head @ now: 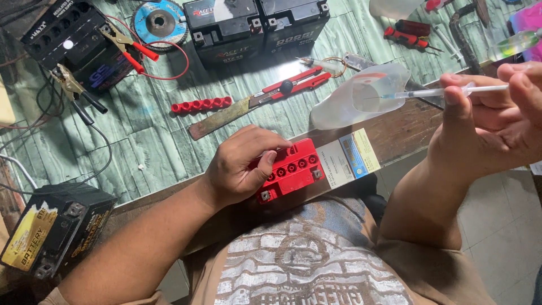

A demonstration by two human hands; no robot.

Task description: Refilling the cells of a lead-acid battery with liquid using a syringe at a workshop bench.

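While steadying the red battery [291, 172] at the near bench edge [395, 133], left hand [240, 169] clamped on its side. Right hand [497, 113] pinched around a syringe [435, 92], needle levelled into the cut plastic bottle [361, 96].

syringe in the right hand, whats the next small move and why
Probably lower the syringe to the red battery: the right hand holds it raised over the cut plastic bottle, while the left hand steadies the battery with its row of fill holes uncovered.

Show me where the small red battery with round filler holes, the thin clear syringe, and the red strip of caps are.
small red battery [293, 169], head view, top face with holes.
thin clear syringe [429, 92], head view, barrel.
red strip of caps [201, 105], head view, middle cap.
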